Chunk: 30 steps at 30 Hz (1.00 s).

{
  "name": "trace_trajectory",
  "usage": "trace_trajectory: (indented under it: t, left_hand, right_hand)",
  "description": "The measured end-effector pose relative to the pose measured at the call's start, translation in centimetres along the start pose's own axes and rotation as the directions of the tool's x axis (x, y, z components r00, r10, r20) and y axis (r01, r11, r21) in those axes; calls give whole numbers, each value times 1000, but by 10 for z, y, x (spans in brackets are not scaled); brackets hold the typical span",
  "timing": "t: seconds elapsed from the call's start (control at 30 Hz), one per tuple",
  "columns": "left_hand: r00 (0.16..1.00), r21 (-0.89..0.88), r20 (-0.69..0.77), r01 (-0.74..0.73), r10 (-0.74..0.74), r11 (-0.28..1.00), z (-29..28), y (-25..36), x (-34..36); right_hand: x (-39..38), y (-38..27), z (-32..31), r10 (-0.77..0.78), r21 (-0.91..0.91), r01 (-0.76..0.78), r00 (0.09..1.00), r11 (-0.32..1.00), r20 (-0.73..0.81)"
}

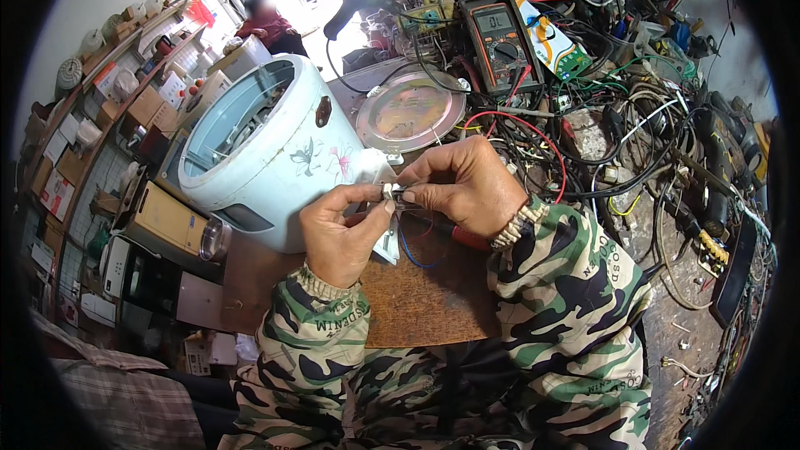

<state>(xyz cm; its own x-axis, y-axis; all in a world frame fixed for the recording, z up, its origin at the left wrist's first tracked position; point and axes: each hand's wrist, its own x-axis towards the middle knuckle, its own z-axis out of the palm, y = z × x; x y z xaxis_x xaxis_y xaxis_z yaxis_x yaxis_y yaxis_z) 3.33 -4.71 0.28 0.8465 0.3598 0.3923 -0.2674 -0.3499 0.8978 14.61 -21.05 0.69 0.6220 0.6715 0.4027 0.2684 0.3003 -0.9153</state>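
In front of my chest, both hands meet at a small white connector (387, 191). My left hand (343, 229) is closed in a pinch, thumb and forefinger on the connector's left side. From the other side, my right hand (468, 187) pinches its right end, where a thin dark piece shows between the fingertips. A blue wire (410, 252) and a thin red wire hang below the fingers. Just left of my hands lies the pale blue, flower-patterned body of a rice cooker (292, 167), tilted with its open end facing up and left. My fingertips hide most of the connector.
Beneath my hands is a brown wooden board (433, 308). A round metal plate (412, 108) lies behind them, near a multimeter (502, 43) with leads. Tangled cables (633, 150) and tools crowd the right. Laden shelves (108, 117) line the left; a person (271, 27) sits far back.
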Motion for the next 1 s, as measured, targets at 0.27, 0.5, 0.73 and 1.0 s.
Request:
trace_trajectory:
  t: [0.27,0.5,0.73,1.0]
  left_hand:
    - [998,30,-36,-41,42,999,-4,-6,2]
    - [999,8,-29,-37,37,999,-3,-4,1]
    - [999,-4,-23,-40,39,999,-3,-6,2]
    - [998,43,-24,-49,50,998,-5,-5,2]
  right_hand:
    - [4,8,5,7,-59,-8,1000,998,-11]
    - [1,-2,3,-40,-131,38,999,991,-19]
    - [2,-2,-7,-7,-45,12,995,999,95]
    - [7,20,1,-115,-80,115,993,990,8]
